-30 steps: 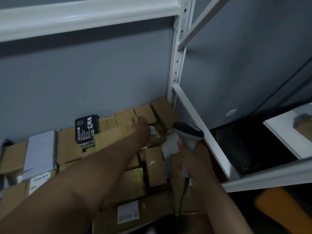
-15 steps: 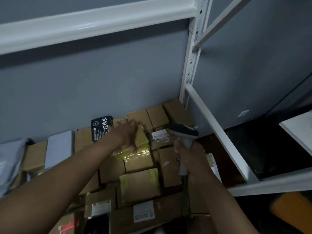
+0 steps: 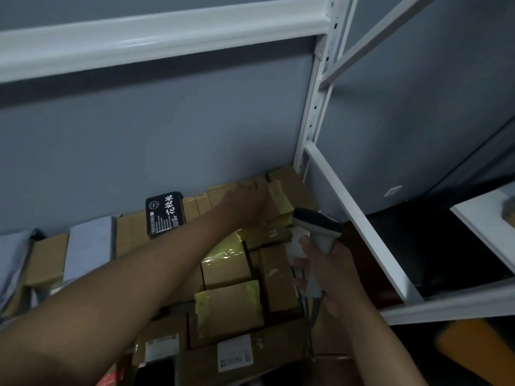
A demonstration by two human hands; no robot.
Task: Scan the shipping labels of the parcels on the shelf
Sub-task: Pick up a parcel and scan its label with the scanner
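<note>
Several brown cardboard parcels lie packed on a low shelf, some wrapped in yellow tape. My left hand reaches far back and grips a small tilted parcel with yellow tape near the rear right corner. My right hand holds a white and grey barcode scanner by its handle, head pointing left at the parcels, cable hanging down. A white shipping label shows on a front parcel, another label to its left.
A black box with white characters leans at the back wall. Grey mailer bags sit at the left. The white shelf upright and side rail bound the right; a white beam runs overhead. An orange object lies lower right.
My left hand has moved right and further back, from the middle parcels to the small parcel by the rear corner, which now stands tilted. The scanner hand stays about in place.
</note>
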